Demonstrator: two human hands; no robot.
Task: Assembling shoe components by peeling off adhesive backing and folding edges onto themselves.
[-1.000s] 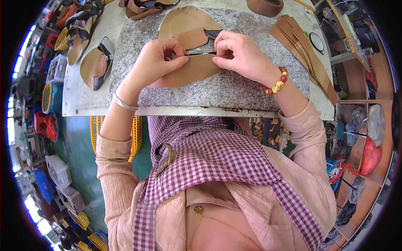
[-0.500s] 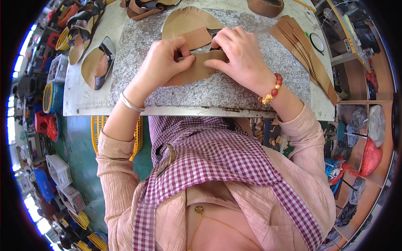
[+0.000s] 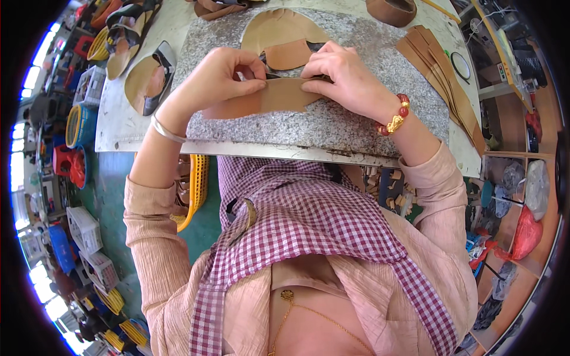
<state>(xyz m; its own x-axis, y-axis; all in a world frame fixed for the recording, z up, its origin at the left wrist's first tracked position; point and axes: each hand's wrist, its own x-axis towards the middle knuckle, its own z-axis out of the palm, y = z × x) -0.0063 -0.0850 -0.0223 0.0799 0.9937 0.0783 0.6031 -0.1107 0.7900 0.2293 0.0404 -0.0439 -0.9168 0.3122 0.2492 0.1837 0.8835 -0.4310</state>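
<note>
By the left hand [image 3: 228,76] and the right hand [image 3: 338,72], the upper edge of a brown piece [image 3: 278,98] is pinched between thumbs and fingers. This piece is held over the grey board [image 3: 249,132]. Just beyond it, a tan piece [image 3: 282,29] is seen. Brown strips [image 3: 439,77] are laid at right, a shoe part [image 3: 141,86] at left.
</note>
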